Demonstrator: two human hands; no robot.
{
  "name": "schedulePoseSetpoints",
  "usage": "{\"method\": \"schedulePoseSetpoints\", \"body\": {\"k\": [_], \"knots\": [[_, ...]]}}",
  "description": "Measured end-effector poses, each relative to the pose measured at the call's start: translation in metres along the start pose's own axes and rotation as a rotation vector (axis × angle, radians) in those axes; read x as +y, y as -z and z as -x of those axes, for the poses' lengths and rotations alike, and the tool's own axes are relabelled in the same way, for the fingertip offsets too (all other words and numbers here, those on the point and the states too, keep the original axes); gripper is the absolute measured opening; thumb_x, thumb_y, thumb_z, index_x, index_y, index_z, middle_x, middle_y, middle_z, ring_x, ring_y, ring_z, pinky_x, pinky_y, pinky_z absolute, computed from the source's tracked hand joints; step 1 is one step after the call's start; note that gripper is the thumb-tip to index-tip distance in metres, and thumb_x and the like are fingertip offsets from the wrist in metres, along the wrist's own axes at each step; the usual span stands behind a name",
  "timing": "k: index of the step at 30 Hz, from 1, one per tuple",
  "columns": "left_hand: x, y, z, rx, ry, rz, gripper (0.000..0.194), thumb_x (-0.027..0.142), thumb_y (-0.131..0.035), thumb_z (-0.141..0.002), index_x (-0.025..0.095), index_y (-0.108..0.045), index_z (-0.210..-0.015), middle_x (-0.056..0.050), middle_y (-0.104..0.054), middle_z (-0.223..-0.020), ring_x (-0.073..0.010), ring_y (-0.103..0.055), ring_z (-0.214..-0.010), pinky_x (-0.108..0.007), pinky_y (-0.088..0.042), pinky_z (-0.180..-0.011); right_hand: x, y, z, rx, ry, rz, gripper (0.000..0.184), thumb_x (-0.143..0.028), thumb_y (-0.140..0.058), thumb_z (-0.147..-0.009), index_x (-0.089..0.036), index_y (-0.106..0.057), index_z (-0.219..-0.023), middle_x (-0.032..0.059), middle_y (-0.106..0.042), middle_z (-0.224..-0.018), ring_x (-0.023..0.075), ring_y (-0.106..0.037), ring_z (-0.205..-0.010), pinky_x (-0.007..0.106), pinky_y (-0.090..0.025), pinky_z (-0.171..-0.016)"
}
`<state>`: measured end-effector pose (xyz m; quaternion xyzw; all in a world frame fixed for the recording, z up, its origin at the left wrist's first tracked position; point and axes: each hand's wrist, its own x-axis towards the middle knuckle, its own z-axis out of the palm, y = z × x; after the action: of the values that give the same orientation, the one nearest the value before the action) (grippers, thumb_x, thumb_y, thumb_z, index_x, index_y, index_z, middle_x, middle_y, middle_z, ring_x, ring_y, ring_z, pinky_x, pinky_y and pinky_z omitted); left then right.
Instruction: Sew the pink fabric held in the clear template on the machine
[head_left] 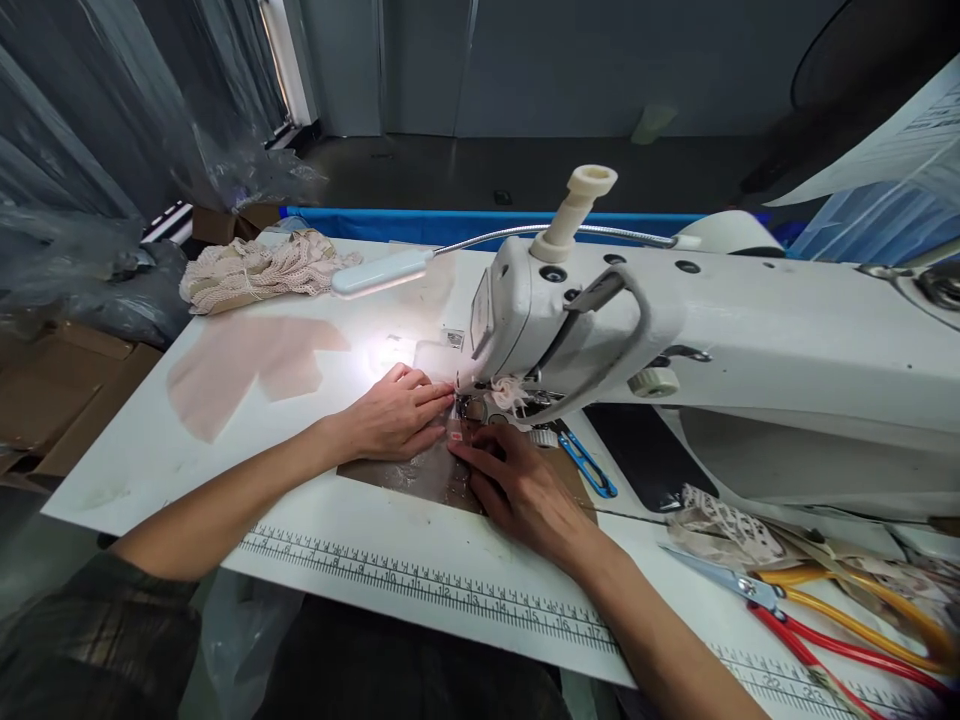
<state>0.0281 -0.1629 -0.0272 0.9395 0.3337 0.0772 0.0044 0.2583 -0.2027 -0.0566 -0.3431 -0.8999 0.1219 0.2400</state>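
My left hand point(401, 415) lies flat beside the needle area of a white sewing machine point(585, 310), its fingertips close to the presser foot point(463, 405). Under and between my hands is thin, see-through fabric point(420, 472) over a brown surface. My right hand point(521, 485) has bent fingers, with thumb and forefinger at the fabric edge just in front of the foot. A small tag with a red mark point(456, 436) shows by those fingertips. What sits under the foot is mostly hidden by my fingers.
Sheer pink cut pieces point(247, 370) and a lace bundle point(259, 270) lie left. A lamp point(382, 273) lights the needle area. Blue thread snips point(586, 465), a black phone point(649, 455) and scissors with orange handles point(847, 600) lie right. A ruler strip point(420, 585) runs along the front edge.
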Motion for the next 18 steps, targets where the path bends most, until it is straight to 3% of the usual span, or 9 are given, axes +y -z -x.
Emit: {"method": "schedulePoseSetpoints", "body": {"k": [18], "knots": [[0.0024,-0.0046,-0.0010,0.050,-0.010,-0.072,0.037,0.033,-0.039,-0.098,0.010,-0.061,-0.115,-0.015,-0.063,-0.117,-0.0264,-0.051,-0.096,-0.041,-0.037,-0.081,0.0005,-0.0006,-0.0006,0.067,0.002,-0.046,0.033,-0.013,-0.050,-0.089,-0.022,-0.068,-0.115,0.0119,-0.057,-0.104,0.0241,-0.060,-0.094,0.040,-0.059,-0.078]]}}
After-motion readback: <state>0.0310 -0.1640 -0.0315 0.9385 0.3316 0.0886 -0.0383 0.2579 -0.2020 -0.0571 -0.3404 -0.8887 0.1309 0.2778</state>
